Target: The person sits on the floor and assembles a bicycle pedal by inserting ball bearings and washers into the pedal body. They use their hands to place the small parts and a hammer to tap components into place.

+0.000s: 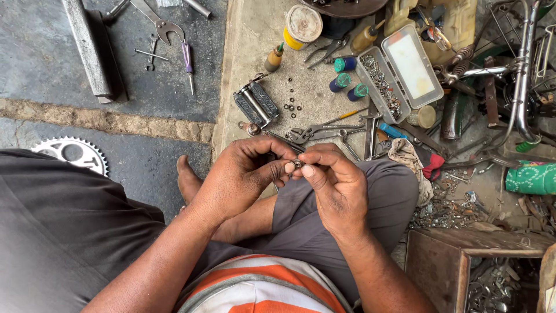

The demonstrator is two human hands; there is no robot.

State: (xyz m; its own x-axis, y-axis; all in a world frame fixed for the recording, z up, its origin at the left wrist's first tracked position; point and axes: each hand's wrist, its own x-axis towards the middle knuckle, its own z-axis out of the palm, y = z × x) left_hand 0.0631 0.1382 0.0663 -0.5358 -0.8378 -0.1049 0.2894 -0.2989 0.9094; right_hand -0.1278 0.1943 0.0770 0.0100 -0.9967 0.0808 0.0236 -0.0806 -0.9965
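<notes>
Head view: nearest, the left hand (243,174) and right hand (333,185) meet above the knee, fingertips of both pinching one small metal part (297,164). Fitting appears under way, unfinished; beyond lie loose nuts (292,104), a pedal (256,105) and pliers (310,133).

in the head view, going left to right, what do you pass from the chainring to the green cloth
chainring → left hand → small metal part pinched by both hands → right hand → red rag → green cloth
</notes>
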